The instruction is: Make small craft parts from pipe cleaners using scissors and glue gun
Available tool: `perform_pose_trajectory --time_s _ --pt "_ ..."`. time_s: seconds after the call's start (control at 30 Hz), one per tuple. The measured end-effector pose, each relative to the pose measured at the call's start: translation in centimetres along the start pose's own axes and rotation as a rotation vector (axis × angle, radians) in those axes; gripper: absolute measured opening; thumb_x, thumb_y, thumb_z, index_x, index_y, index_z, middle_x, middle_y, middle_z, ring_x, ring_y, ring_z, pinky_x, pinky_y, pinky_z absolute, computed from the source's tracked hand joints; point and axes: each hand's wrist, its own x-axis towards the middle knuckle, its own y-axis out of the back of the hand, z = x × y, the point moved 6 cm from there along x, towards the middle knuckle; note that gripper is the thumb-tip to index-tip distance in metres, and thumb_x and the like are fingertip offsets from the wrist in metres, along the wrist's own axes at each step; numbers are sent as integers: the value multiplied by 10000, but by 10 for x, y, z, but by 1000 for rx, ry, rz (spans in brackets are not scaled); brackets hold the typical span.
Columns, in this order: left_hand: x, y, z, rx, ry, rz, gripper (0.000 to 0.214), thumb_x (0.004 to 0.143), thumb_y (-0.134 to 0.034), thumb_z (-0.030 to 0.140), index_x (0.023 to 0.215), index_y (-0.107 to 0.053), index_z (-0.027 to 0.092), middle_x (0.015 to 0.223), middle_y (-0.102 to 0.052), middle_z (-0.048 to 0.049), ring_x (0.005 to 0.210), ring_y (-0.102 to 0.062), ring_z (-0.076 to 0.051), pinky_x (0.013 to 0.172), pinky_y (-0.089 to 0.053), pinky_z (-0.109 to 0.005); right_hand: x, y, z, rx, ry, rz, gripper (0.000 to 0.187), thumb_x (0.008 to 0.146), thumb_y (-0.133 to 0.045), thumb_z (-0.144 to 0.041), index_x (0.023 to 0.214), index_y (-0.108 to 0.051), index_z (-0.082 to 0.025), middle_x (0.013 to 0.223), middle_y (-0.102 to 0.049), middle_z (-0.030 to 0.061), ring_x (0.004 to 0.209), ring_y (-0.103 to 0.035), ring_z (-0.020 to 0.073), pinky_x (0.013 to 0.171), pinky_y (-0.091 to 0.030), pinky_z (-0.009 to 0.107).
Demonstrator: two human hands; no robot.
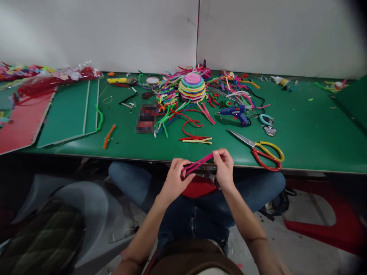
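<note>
Several magenta pipe cleaners (199, 162) stretch between my two hands just in front of the table's near edge. My left hand (177, 177) curls around their left ends, thumb and fingers partly apart. At the right ends, the thumb and fingertips of my right hand (223, 166) pinch the strands together. Red and pale yellow pipe cleaners (196, 140) lie on the table beyond my hands. Scissors (256, 149) with one yellow and one red handle rest to the right. Farther back stands a striped, rainbow-coloured dome (192, 88) wound from fuzzy strands.
A blue glue gun (236, 114) lies right of the dome, near light-blue-handled pliers (266, 120). Loose pipe cleaners (169, 91) surround the dome. Green boards (67, 114) and a plastic-wrapped red bundle (57, 82) occupy the left side. A white wall (258, 38) closes off the back.
</note>
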Motion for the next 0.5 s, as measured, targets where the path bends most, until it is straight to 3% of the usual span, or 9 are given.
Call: perform_pose_trajectory --time_s 0.17,0.27,0.4,0.5 --pt "6 4 13 51 -47 28 100 803 -571 173 903 -582 170 907 -440 -22 590 -477 -43 621 -495 -212 -8 1 -2 117 53 217 260 759 -635 -407 702 -487 -200 670 -416 -58 543 -338 59 516 -290 212" --pt "13 3 22 171 -118 41 136 832 -542 195 937 -626 175 904 -483 -40 653 -517 -77 659 -501 -237 -8 -1 -1 208 -15 252 310 739 -646 -439 684 -450 -205 590 -348 -77 489 -277 58 478 -239 222" --pt "25 5 32 394 -265 153 181 834 -544 188 974 -659 196 1055 -536 -89 858 -556 -170 748 -494 -314 -6 -2 -5 267 -67 257 346 739 -647 -445 639 -421 -203 519 -303 -92 459 -252 58 470 -216 231" --pt "33 -5 38 510 -379 64 213 823 -526 112 975 -653 191 1068 -592 -92 934 -543 -217 788 -472 -352 -5 4 -9 282 -51 305 338 734 -658 -433 645 -428 -201 516 -316 -94 456 -262 56 474 -221 231"
